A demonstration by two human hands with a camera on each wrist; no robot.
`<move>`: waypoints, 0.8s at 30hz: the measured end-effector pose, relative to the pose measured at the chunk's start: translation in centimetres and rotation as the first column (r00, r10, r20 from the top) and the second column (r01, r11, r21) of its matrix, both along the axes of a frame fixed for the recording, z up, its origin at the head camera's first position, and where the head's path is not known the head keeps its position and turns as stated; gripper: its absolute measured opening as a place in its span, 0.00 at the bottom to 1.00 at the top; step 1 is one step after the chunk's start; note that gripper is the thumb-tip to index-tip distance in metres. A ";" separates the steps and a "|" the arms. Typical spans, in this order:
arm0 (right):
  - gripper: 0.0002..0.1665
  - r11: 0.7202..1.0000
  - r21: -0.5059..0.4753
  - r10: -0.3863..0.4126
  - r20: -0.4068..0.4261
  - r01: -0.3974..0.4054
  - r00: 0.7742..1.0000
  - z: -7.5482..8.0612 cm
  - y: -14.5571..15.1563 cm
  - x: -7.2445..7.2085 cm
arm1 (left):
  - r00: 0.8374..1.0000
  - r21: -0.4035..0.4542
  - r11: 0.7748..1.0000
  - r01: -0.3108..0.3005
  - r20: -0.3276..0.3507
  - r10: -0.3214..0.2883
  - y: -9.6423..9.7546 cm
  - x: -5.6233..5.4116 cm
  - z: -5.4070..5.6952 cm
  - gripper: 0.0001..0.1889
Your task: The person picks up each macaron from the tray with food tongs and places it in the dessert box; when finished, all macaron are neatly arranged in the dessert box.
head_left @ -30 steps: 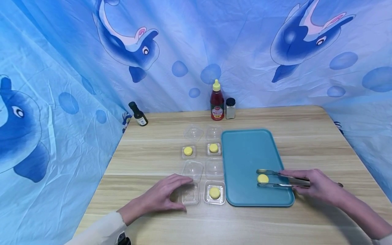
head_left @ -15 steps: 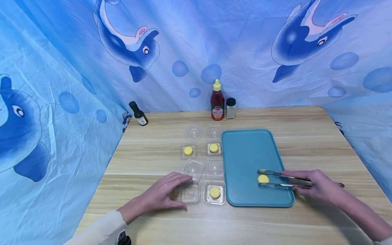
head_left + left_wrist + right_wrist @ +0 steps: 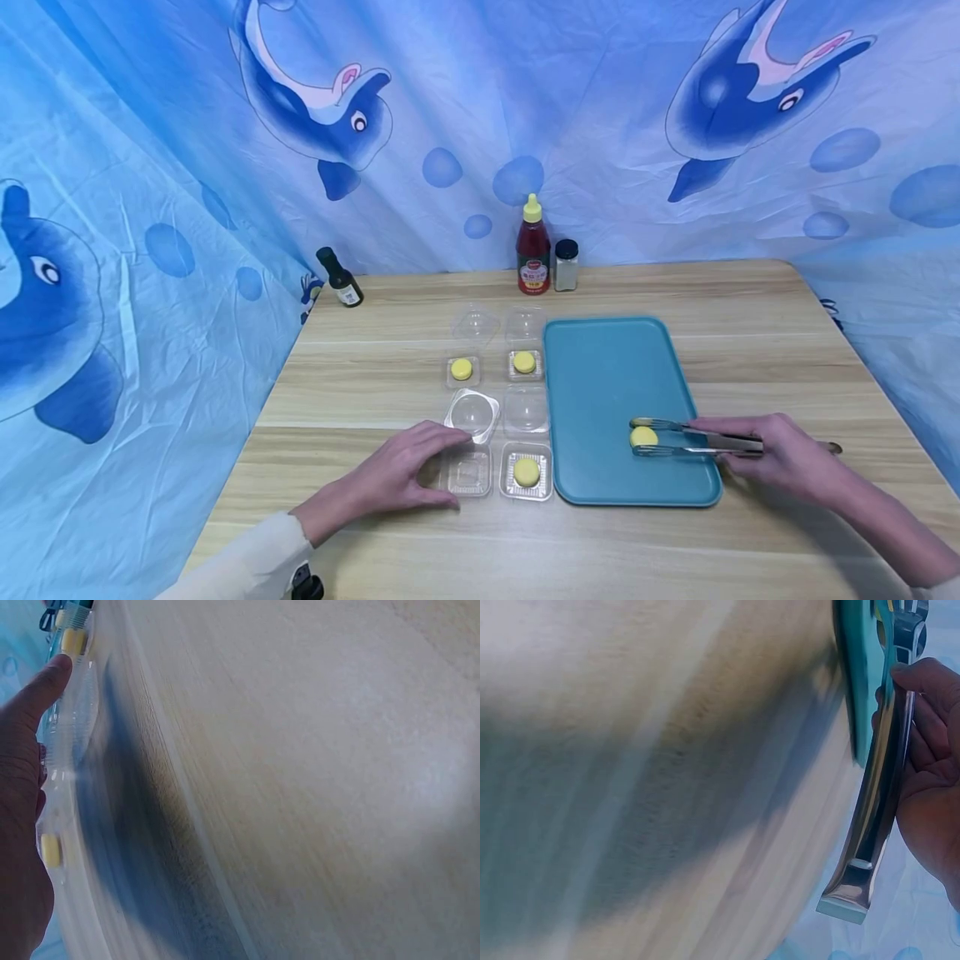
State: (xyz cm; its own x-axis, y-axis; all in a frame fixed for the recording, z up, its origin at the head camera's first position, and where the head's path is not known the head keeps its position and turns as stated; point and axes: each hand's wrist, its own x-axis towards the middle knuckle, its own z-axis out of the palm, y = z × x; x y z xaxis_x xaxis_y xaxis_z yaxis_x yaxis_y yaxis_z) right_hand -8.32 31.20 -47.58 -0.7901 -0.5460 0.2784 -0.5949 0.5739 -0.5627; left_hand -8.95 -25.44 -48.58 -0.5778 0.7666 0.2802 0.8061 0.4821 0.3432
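My right hand (image 3: 776,454) holds metal tongs (image 3: 738,444) over the teal tray (image 3: 615,367). Between the tong tips sits a small round yellow cake (image 3: 642,437) on the tray; whether both tips touch it I cannot tell. In the right wrist view, thumb and fingers grip the tongs (image 3: 881,780). My left hand (image 3: 397,475) rests with thumb and fingers spread at the left side of a clear plastic box base (image 3: 468,473) with nothing in it. To that base's right stands another clear box (image 3: 527,492) bearing a yellow cake (image 3: 527,472).
Two more clear boxes farther back hold yellow cakes (image 3: 461,369) (image 3: 524,362). Clear domed lids (image 3: 472,414) lie behind the boxes. At the back stand a red sauce bottle (image 3: 533,250), a black-capped jar (image 3: 566,267) and a dark bottle (image 3: 341,279).
The tong arms have drawn slightly closer together around the yellow cake on the tray. My left hand has hardly moved.
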 end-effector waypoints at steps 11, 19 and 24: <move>0.40 1.000 -0.029 0.013 0.032 -0.012 0.999 2.2 -1.7 -1.1 | 1.000 0.009 1.000 -0.002 0.006 0.002 0.1 -0.1 -0.2 0.48; 0.36 0.998 -0.039 0.058 0.155 -0.053 0.986 4.4 -5.0 -2.4 | 1.000 0.031 1.000 0.006 0.007 -0.006 0.3 -0.3 -0.1 0.47; 0.34 0.995 -0.018 0.099 0.210 -0.097 0.973 5.5 -7.7 -3.3 | 1.000 0.034 0.999 0.006 0.011 -0.007 0.5 -0.4 0.0 0.47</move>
